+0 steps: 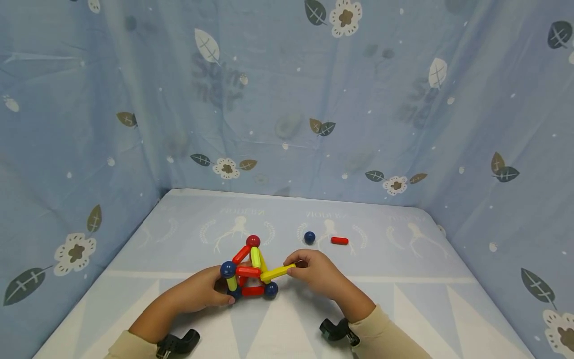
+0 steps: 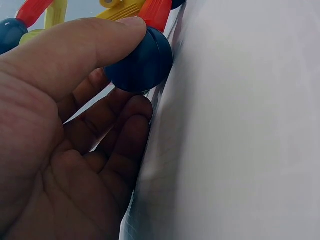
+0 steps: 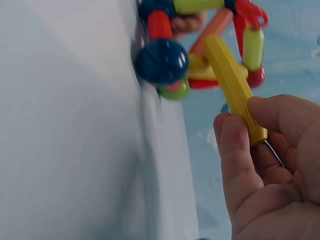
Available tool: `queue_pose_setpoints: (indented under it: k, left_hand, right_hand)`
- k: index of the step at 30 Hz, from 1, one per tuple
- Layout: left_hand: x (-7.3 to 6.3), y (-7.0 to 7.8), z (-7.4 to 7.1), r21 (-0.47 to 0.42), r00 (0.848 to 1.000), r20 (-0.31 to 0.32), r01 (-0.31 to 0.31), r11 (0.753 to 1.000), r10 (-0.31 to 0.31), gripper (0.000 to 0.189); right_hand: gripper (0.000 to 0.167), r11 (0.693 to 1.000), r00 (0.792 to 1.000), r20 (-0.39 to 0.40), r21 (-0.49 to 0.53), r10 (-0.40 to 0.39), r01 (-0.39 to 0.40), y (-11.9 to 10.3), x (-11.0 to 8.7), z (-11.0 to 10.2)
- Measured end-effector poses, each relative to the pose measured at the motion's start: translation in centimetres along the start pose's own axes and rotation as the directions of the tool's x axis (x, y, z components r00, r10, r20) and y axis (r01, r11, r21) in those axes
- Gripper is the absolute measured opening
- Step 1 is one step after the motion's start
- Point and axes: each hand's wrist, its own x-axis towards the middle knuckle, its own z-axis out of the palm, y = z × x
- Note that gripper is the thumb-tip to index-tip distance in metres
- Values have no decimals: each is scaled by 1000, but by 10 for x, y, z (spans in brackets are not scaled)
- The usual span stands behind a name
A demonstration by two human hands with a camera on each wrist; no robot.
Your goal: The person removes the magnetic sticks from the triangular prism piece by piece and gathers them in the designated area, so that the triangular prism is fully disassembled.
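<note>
1. A framework (image 1: 248,271) of coloured sticks and balls stands on the surface (image 1: 430,279), between the person's two hands
2. The left hand (image 1: 208,289) is at the left side of the framework, its grip curled round the near-left blue ball (image 2: 142,62) — thumb on the ball, other fingers bent behind and below it
3. The right hand (image 1: 314,271) is at the right side of the framework, its grip pinching one end of a yellow stick (image 1: 278,272) between thumb and fingers
4. The yellow stick reaches from that hand across to the right part of the framework; whether its far end touches there, I cannot tell
5. At the framework's left, an upper blue ball (image 1: 227,269) sits above the near-left one, a lime stick (image 1: 231,283) between them
6. Along the framework's near bottom edge, a low red stick (image 1: 253,291) runs to the near-right blue ball (image 1: 271,290)
7. A red ball (image 1: 253,241) marks the framework's upper end in the head view, a slanting red stick (image 1: 241,255) leading from it towards the upper blue ball
8. Beyond the framework and to its right lies a loose blue ball (image 1: 310,238) — a loose red stick (image 1: 340,241) is near it, farther right
9. Behind the framework hangs blue cloth (image 1: 269,99) printed with flowers and leaves
</note>
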Motion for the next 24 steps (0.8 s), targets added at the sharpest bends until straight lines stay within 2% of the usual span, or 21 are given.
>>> queue_pose_setpoints:
  k: [4,10,15,24]
  left_hand:
    - [0,0,0,14,1000,4,-17,1000,17,52]
    - [-1,2,-1,8,1000,3,-16,1000,16,59]
    - [0,2,-1,22,1000,3,-21,1000,21,51]
    - [0,2,0,31,1000,1,-6,999,6,50]
  right_hand:
    - [12,1000,1000,-20,18,6,-6,10,1,-11]
    - [13,999,996,-84,18,42,-41,20,3,-27]
    - [15,997,985,-153,39,75,-70,34,5,-43]
    - [16,989,963,-229,75,143,-129,59,3,-78]
